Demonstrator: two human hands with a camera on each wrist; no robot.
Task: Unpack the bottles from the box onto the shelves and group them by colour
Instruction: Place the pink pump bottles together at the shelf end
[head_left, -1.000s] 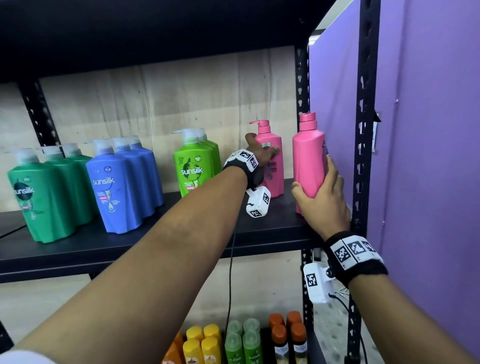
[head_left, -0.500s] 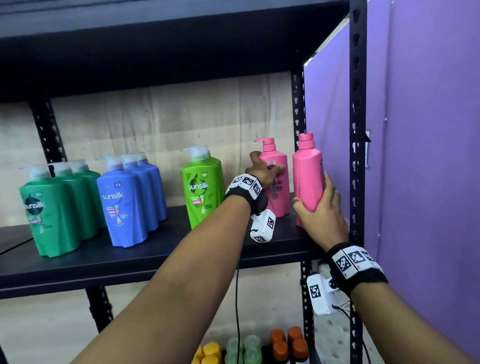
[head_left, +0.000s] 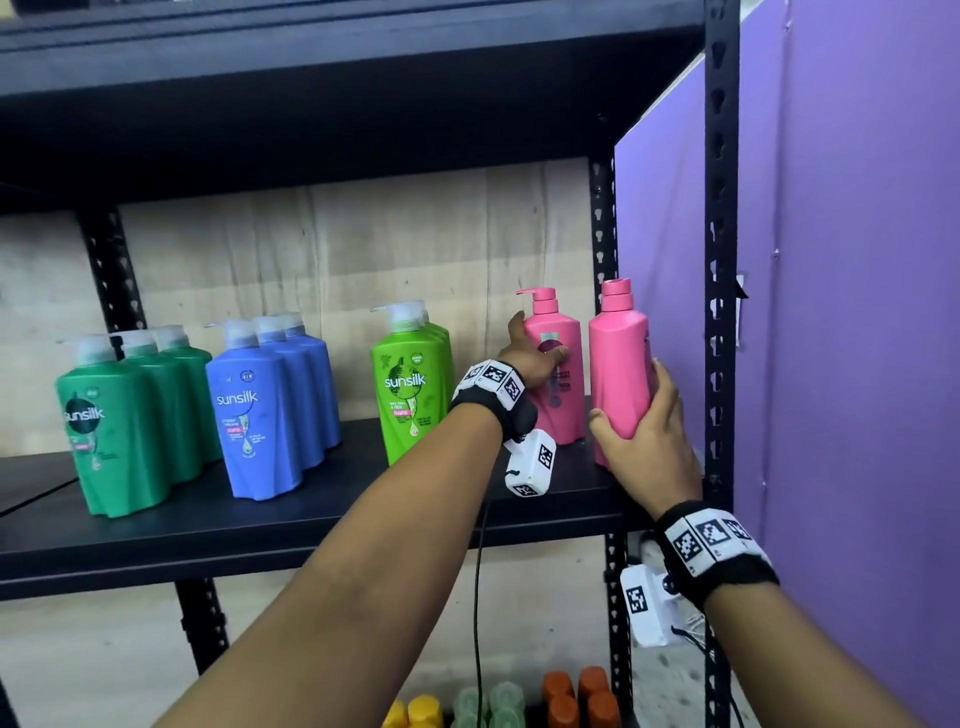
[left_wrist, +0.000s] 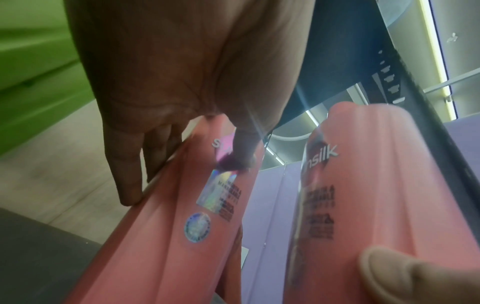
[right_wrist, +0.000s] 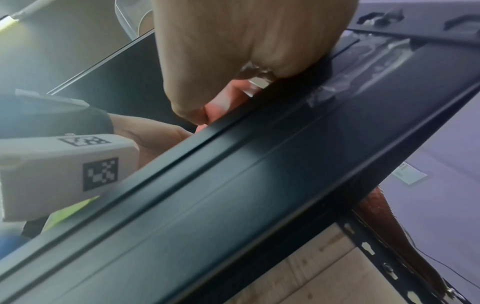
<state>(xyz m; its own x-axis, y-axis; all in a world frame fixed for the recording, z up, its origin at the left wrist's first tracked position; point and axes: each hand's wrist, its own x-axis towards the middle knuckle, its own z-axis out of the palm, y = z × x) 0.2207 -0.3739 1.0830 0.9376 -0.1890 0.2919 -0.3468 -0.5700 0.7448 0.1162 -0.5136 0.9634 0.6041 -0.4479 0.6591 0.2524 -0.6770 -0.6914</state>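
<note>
Two pink pump bottles stand at the right end of the black shelf (head_left: 311, 519). My left hand (head_left: 530, 358) grips the rear pink bottle (head_left: 563, 405), thumb across its label and fingers round its left side; the left wrist view shows that bottle (left_wrist: 166, 236) under the thumb. My right hand (head_left: 644, 441) holds the front pink bottle (head_left: 618, 358) low down, next to the right upright. The same bottle (left_wrist: 376, 185) fills the right of the left wrist view. In the right wrist view only a sliver of pink bottle (right_wrist: 221, 102) shows past the shelf edge.
Left along the shelf stand light green bottles (head_left: 410, 384), blue bottles (head_left: 260, 405) and dark green bottles (head_left: 114, 426) in rows. A purple partition (head_left: 857, 312) closes the right side behind the black upright (head_left: 722, 260). Small yellow, green and orange bottles (head_left: 571, 696) sit on the shelf below.
The view has tilted upward, so the shelf sits lower in the frame. Both hands stay on the two pink bottles with little movement.
</note>
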